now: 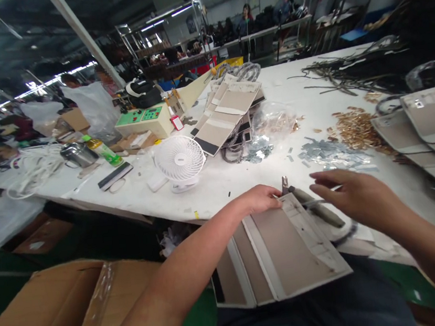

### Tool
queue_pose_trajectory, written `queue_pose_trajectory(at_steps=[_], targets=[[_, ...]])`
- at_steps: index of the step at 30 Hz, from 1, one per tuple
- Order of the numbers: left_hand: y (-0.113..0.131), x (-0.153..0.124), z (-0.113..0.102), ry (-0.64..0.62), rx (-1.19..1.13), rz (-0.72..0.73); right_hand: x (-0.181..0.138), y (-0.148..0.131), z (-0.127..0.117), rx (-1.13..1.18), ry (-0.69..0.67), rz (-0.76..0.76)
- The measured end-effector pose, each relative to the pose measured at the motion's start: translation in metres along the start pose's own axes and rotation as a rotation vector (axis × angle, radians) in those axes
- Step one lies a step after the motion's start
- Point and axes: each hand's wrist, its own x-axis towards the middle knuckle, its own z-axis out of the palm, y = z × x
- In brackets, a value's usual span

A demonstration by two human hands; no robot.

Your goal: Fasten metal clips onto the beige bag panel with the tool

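A beige folded wallet-like panel [280, 253] lies on my lap at the table's front edge. My left hand [259, 198] curls over its top edge, fingers pinched on the panel. My right hand [354, 196] hovers just right of it with fingers stretched out and apart, holding nothing. Between the hands lie pliers [314, 206] with grey handles, jaws pointing up near my left fingertips. The right hand is above the pliers' handles.
On the white table [219, 178] stand a small white fan [179, 160], a stack of beige panels [227, 111], heaps of gold clips [356, 129] and silver metal parts [331, 153]. More panels [430, 121] lie right. Cardboard boxes [49, 316] sit lower left. People work far behind.
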Motion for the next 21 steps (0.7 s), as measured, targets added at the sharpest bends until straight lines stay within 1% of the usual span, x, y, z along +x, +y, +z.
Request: queue_pose_trajectory(at_steps=[2,3,4,6,7,9,12,14,16,17,19,21], targets=[[-0.002,0.001,0.003,0.008,-0.02,0.002,0.019,-0.002,0.017,-0.112,-0.177,0.028],[-0.002,0.0,0.004,0.01,-0.032,-0.002,0.027,-0.004,0.027,-0.158,-0.239,0.026],[-0.002,0.0,0.006,0.016,-0.038,-0.007,0.033,-0.005,0.035,-0.192,-0.27,0.011],[-0.001,-0.001,0.008,0.032,-0.023,-0.017,0.041,-0.004,0.046,-0.214,-0.282,-0.033],[0.001,-0.002,0.008,0.042,-0.003,-0.022,0.043,-0.002,0.048,-0.219,-0.274,-0.048],[0.004,-0.003,0.008,0.056,0.04,-0.035,0.047,0.011,0.041,-0.239,-0.247,-0.045],[0.008,-0.001,0.007,0.08,0.089,-0.044,0.047,0.048,0.015,-0.273,-0.171,0.01],[0.01,0.005,0.007,0.098,0.114,-0.048,0.039,0.073,-0.002,-0.297,-0.133,0.057],[0.011,0.014,0.009,0.11,0.139,-0.05,0.024,0.085,-0.01,-0.298,-0.071,0.063],[0.013,0.018,0.01,0.11,0.15,-0.05,0.015,0.084,-0.009,-0.278,-0.013,0.038],[0.016,0.024,0.011,0.099,0.167,-0.044,-0.006,0.07,0.002,-0.18,0.146,-0.077],[0.02,0.027,0.011,0.085,0.183,-0.032,-0.022,0.049,0.022,-0.025,0.152,-0.258]])
